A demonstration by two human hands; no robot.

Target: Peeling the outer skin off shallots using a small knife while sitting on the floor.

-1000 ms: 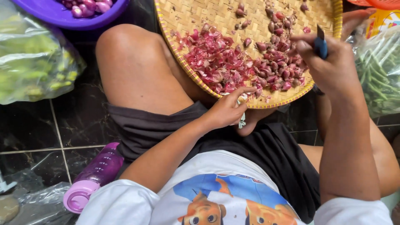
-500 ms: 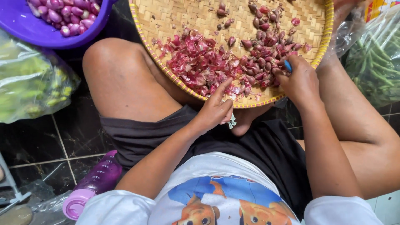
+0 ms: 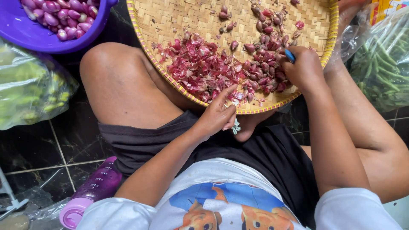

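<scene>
Right hand (image 3: 303, 68) grips a blue-handled knife (image 3: 289, 55) among small, light, papery shallots (image 3: 264, 72); left hand (image 3: 221, 113) pinches one at the tray (image 3: 170, 17) rim.

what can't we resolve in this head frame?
- Blue-handled tool: only the handle tip shows; the right hand hides the rest.
- Left hand: the curled fingers hide anything they might hold.
- Woven tray: far rim cut off by the top edge.
- Purple bowl: cut by the top and left edges.
- Bag of green beans: cut by the right edge.
</scene>
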